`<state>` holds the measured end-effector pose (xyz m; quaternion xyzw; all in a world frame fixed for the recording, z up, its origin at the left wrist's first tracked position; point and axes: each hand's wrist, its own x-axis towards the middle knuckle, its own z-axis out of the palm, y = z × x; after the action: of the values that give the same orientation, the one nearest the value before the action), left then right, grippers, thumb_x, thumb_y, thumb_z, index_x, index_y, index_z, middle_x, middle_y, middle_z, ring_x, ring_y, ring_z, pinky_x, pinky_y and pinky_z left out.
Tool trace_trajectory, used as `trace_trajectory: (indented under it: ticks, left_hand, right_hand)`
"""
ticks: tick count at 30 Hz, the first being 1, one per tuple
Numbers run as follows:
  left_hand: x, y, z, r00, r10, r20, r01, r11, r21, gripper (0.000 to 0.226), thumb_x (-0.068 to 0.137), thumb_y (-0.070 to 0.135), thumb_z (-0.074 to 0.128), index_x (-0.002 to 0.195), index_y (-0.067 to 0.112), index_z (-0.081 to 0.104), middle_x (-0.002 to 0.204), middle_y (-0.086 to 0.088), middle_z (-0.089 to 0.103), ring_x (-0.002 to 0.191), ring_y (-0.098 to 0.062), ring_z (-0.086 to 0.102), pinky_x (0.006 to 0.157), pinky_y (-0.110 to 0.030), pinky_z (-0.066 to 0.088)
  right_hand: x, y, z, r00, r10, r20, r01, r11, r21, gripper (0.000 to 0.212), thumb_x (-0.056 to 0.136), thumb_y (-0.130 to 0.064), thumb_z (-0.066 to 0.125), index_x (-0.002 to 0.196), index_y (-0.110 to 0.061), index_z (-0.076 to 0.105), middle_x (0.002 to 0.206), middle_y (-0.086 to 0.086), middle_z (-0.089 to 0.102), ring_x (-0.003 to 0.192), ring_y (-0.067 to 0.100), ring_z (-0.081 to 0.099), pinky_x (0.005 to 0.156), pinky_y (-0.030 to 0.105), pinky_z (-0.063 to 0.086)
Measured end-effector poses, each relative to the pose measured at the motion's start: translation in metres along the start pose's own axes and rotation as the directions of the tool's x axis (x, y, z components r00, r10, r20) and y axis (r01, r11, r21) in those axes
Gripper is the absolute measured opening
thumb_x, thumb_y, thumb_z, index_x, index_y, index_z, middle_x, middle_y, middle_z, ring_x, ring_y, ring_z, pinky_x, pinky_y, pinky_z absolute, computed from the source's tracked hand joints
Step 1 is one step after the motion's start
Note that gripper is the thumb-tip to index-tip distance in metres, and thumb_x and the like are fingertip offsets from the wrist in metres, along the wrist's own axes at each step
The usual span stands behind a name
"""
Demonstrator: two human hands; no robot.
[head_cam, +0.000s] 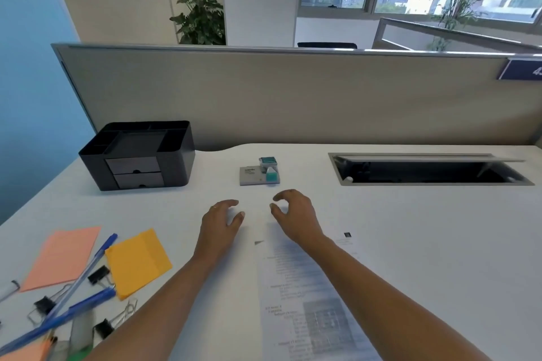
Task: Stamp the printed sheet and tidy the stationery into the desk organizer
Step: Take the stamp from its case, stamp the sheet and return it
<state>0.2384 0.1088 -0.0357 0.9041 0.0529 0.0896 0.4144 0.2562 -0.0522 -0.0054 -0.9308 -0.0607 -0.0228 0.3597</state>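
Along the tabletop's near edge, the printed sheet [308, 302] runs from the middle of that edge toward the centre, its text too blurred to read. At the near left corner lies the loose stationery, crowded and partly overlapping: blue pens [88, 269], black binder clips [98, 274], a yellow sticky-note pad [137, 261] and a pink sticky-note pad [63, 258]. Both hands reach over the sheet's far end and hold nothing. The left hand [223, 218] is low with its fingers relaxed and nearly flat, though I cannot tell whether it touches the paper. The right hand [296, 214] has finger and thumb curved apart like a claw. Just beyond them, near the tabletop's centre, the small teal stamp [270, 173] stands on a grey stamp case [252, 176], with what looks like a teal ink pad [268, 160] just behind it. Toward the far left corner the black desk organizer [137, 155] sits with its compartments apparently empty and both drawers shut, and a cable hatch [425, 168] lies open toward the far right. The step in hand seems to be stamping, not yet begun. The next move likely calls for the right hand to reach on and pinch the stamp while the left steadies the sheet.
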Motion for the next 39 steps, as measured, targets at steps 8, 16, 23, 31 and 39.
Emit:
trace_trajectory:
  ticks: [8,16,23,31,39]
  left_hand:
    - [0.071,-0.016,0.012,1.0,0.021,-0.018,-0.021,0.999,0.026,0.05,0.088,0.029,0.06,0.133,0.015,0.043,0.142,-0.006,0.043,0.129,-0.023,0.041,0.108,-0.033,0.031]
    - [0.115,-0.016,0.016,0.972,0.201,0.124,-0.219,0.964,0.153,0.07,0.082,0.038,0.066,0.141,0.017,0.034,0.152,0.001,0.027,0.14,-0.015,0.024,0.113,-0.026,0.02]
    - [0.127,-0.02,0.017,0.952,0.216,0.219,-0.259,0.947,0.191,0.069,0.084,0.04,0.062,0.143,0.02,0.032,0.152,0.003,0.028,0.139,-0.013,0.027,0.111,-0.024,0.023]
    - [0.126,-0.021,0.015,0.948,0.238,0.21,-0.277,0.944,0.181,0.057,0.09,0.024,0.059,0.141,0.015,0.036,0.148,0.001,0.037,0.135,-0.016,0.035,0.107,-0.022,0.025]
    - [0.13,-0.02,0.012,0.958,0.168,0.231,-0.181,0.983,0.038,0.057,0.088,0.022,0.062,0.14,0.014,0.038,0.141,-0.004,0.045,0.128,-0.017,0.042,0.1,-0.015,0.027]
  right_hand:
    - [0.063,0.0,0.018,0.971,0.167,-0.169,-0.118,0.956,0.268,0.055,0.09,-0.026,0.058,0.138,-0.012,0.034,0.144,0.005,0.04,0.132,0.019,0.038,0.107,0.028,0.034]
    - [0.09,0.016,0.043,0.957,0.124,-0.263,-0.074,0.978,0.193,0.045,0.083,-0.038,0.064,0.112,-0.006,0.048,0.117,0.007,0.051,0.108,0.022,0.05,0.079,0.022,0.039]
    - [0.096,0.019,0.048,0.958,0.069,-0.279,-0.05,0.996,0.074,0.03,0.093,-0.03,0.051,0.114,-0.008,0.05,0.118,0.007,0.052,0.111,0.021,0.046,0.077,0.019,0.032]
    - [0.093,0.017,0.045,0.925,0.234,-0.3,-0.137,0.94,0.311,0.023,0.096,-0.039,0.037,0.101,-0.017,0.034,0.118,0.011,0.059,0.088,0.019,0.054,0.053,0.014,0.039]
    - [0.092,0.014,0.041,0.905,0.286,-0.314,-0.168,0.92,0.355,0.024,0.099,-0.039,0.026,0.097,-0.015,0.027,0.106,0.013,0.062,0.078,0.019,0.051,0.045,0.015,0.027]
